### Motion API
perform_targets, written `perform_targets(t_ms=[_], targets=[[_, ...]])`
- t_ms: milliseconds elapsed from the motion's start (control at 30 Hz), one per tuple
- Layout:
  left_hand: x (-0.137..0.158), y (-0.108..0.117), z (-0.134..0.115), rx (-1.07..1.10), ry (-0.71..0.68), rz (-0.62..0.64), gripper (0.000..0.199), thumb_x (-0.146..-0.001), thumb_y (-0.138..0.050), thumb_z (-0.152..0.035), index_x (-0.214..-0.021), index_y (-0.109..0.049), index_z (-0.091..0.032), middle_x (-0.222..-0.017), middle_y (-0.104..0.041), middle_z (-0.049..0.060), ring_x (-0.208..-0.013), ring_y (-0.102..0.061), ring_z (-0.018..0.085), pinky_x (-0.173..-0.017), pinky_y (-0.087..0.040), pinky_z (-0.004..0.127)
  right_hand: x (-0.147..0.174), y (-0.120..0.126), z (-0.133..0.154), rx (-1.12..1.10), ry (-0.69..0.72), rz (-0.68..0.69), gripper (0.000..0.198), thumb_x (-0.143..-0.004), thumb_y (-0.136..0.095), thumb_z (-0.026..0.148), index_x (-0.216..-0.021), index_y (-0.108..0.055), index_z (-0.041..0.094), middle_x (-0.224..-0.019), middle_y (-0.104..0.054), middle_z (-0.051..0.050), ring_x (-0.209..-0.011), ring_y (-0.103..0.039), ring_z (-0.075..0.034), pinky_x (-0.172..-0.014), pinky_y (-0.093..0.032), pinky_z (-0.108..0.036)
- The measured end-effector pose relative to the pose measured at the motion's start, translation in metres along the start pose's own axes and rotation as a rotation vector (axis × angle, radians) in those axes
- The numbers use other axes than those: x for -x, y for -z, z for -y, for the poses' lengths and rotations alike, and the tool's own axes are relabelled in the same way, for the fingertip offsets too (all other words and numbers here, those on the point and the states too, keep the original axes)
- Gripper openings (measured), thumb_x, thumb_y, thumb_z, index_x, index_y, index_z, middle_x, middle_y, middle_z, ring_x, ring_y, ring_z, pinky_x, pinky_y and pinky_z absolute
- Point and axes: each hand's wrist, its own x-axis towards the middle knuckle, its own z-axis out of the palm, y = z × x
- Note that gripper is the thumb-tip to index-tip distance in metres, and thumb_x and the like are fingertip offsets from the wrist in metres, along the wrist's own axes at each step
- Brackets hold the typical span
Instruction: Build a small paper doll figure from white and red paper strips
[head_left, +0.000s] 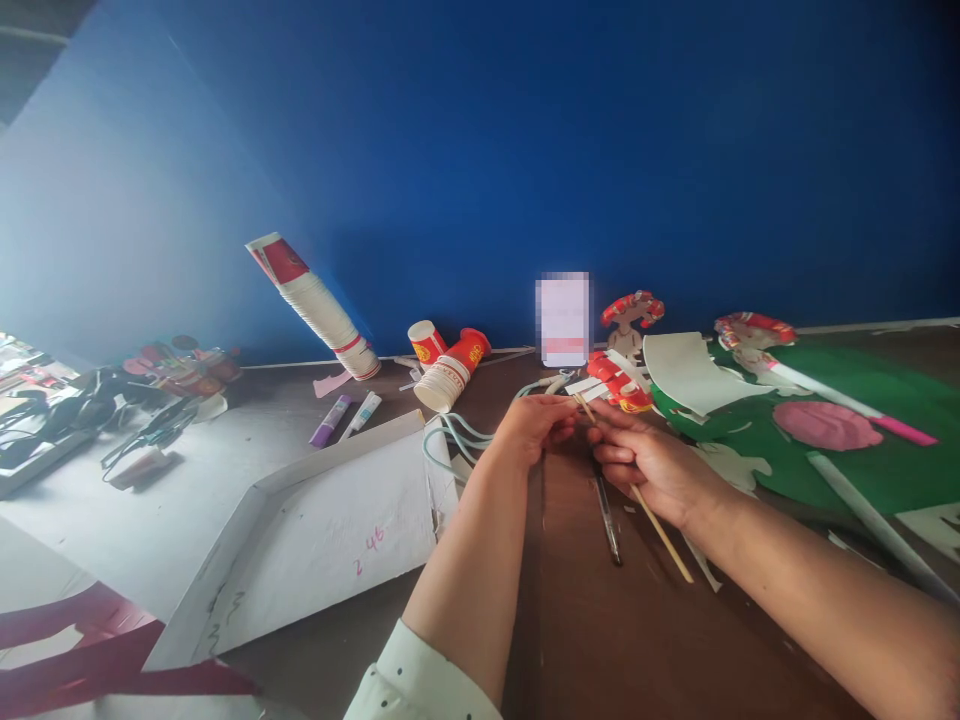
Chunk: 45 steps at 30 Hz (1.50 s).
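Note:
My right hand (649, 460) is closed around a thin wooden stick (664, 538), which slants down toward me below the fingers. At the stick's upper end, the fingers of my left hand (534, 425) are pinched together; what they grip is hidden. Just beyond my fingertips lies a cut, curled red and white paper cup piece (621, 382), with a white paper strip (585, 386) beside it. Under my right hand, a dark pen (608, 515) rests on the brown table.
A shallow white box lid (330, 530) lies left, near glue sticks (330, 420) and stacked paper cups (322, 315). A phone (564, 320) leans against the blue wall. On the right, green paper (892, 385) carries a pink oval (825, 425) and a white-and-pink stick figure handle (855, 403).

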Motion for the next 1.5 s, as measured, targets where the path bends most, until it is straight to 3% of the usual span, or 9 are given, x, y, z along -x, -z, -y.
perform_targets(t_ms=[133, 367, 533, 867, 1067, 1300, 1500], targets=[[-0.001, -0.001, 0.002, 0.038, 0.006, 0.002, 0.011, -0.073, -0.082, -0.012, -0.077, -0.072, -0.011, -0.066, -0.066, 0.003, -0.055, -0.057, 0.007, -0.060, -0.050, 0.020, 0.000, 0.001, 0.002, -0.010, 0.002, 0.015, 0.033, -0.082, -0.054, -0.001, -0.104, -0.069, 0.019, -0.065, -0.059, 0.001, -0.038, -0.038, -0.001, -0.030, -0.023, -0.005], [-0.003, -0.004, 0.006, 0.073, 0.037, -0.001, 0.008, -0.084, -0.072, -0.012, -0.076, -0.070, -0.011, -0.069, -0.067, 0.003, -0.055, -0.059, 0.006, -0.059, -0.050, 0.019, -0.002, 0.003, 0.005, -0.050, -0.027, 0.057, 0.021, -0.078, -0.057, -0.001, -0.086, -0.067, 0.015, -0.065, -0.056, 0.001, -0.038, -0.036, 0.000, -0.029, -0.022, -0.006], [-0.006, -0.004, 0.009, 0.144, 0.054, 0.038, 0.008, -0.082, -0.076, -0.015, -0.081, -0.069, -0.011, -0.073, -0.068, 0.003, -0.057, -0.060, 0.006, -0.059, -0.051, 0.017, 0.000, 0.004, 0.007, -0.123, -0.041, 0.065, 0.038, -0.080, -0.050, -0.006, -0.104, -0.067, 0.019, -0.065, -0.055, 0.002, -0.037, -0.036, -0.001, -0.028, -0.024, -0.005], [-0.007, -0.003, 0.011, 0.250, 0.027, 0.114, 0.004, -0.083, -0.074, -0.012, -0.086, -0.071, -0.011, -0.071, -0.066, 0.002, -0.062, -0.062, 0.006, -0.067, -0.055, 0.018, 0.001, 0.005, 0.010, -0.227, -0.088, 0.159, 0.034, -0.092, -0.042, -0.003, -0.107, -0.066, 0.016, -0.066, -0.051, 0.002, -0.035, -0.038, 0.000, -0.026, -0.024, -0.006], [0.000, -0.012, 0.007, 0.257, -0.036, 0.060, 0.006, -0.081, -0.073, -0.007, -0.086, -0.074, -0.008, -0.072, -0.068, 0.005, -0.065, -0.063, 0.009, -0.073, -0.056, 0.023, -0.002, 0.007, 0.011, -0.215, -0.084, 0.185, 0.029, -0.094, -0.043, 0.002, -0.107, -0.064, 0.017, -0.068, -0.052, 0.002, -0.035, -0.036, 0.000, -0.027, -0.025, -0.006], [-0.003, -0.016, 0.010, 0.188, -0.109, -0.011, 0.013, -0.076, -0.077, -0.009, -0.088, -0.078, -0.010, -0.076, -0.071, 0.007, -0.066, -0.065, 0.012, -0.073, -0.056, 0.027, -0.003, 0.010, 0.009, -0.154, -0.041, 0.166, 0.031, -0.084, -0.055, 0.000, -0.105, -0.066, 0.020, -0.069, -0.053, 0.002, -0.038, -0.033, -0.001, -0.028, -0.025, -0.006], [0.000, -0.019, 0.009, 0.108, -0.166, -0.022, 0.006, -0.077, -0.078, -0.017, -0.078, -0.077, -0.011, -0.072, -0.069, 0.004, -0.063, -0.061, 0.010, -0.076, -0.054, 0.027, -0.005, 0.012, 0.008, -0.146, -0.028, 0.165, 0.031, -0.081, -0.055, -0.001, -0.101, -0.066, 0.020, -0.069, -0.054, 0.003, -0.039, -0.033, -0.002, -0.028, -0.025, -0.005]])
